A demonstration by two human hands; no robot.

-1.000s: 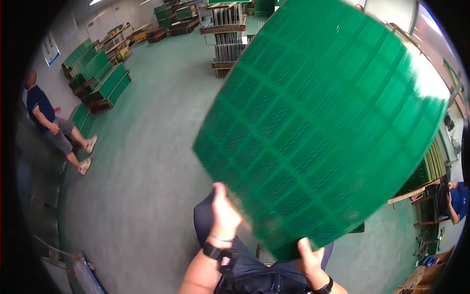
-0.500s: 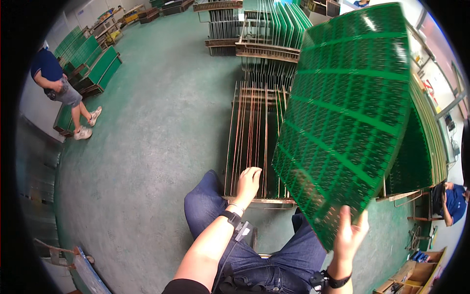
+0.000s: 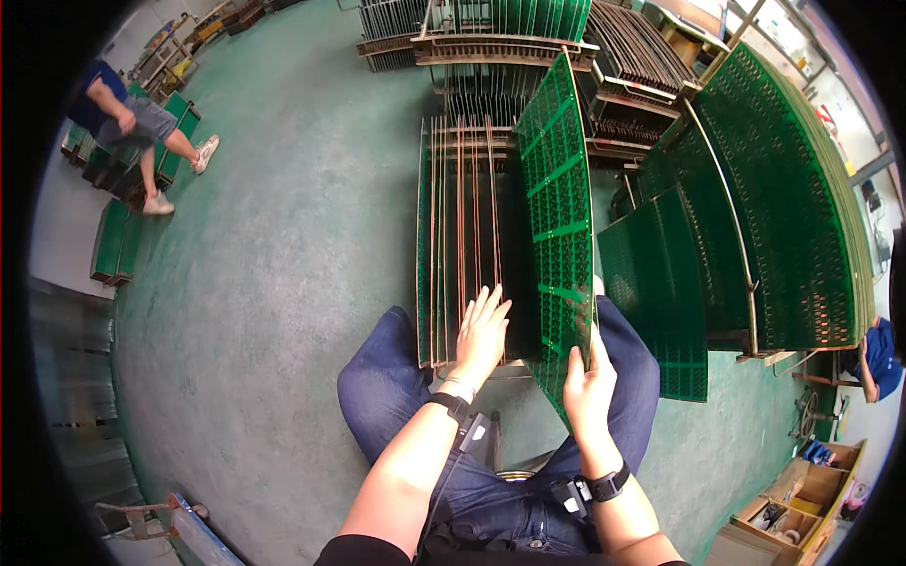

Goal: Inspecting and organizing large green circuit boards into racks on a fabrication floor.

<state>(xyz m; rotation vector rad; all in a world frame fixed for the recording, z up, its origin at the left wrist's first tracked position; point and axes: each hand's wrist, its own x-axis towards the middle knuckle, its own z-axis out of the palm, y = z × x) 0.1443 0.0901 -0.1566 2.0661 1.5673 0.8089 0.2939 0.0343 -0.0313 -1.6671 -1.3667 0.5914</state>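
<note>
My right hand (image 3: 591,387) grips the near lower edge of a large green circuit board panel (image 3: 559,203), thumb on one face and fingers on the other. The panel stands almost upright, seen at a steep angle, at the right side of a slotted rack (image 3: 511,369) in front of my knees. Several panels (image 3: 460,226) stand on edge in that rack, their thin coppery edges facing up. My left hand (image 3: 482,335) lies over the near ends of these edges with its fingers stretched out, holding nothing.
A stack of green panels (image 3: 779,198) leans at the right, with a lower panel (image 3: 651,274) beside my right knee. More loaded racks (image 3: 510,47) stand beyond. A person (image 3: 132,123) is at the far left, another (image 3: 880,358) at the right edge. A wooden box (image 3: 802,500) sits lower right.
The held panel has swung left and turned from broad face to nearly edge-on, beside the rack. My left hand's fingers have straightened from a curl. My view has shifted, showing more of the right-hand stack.
</note>
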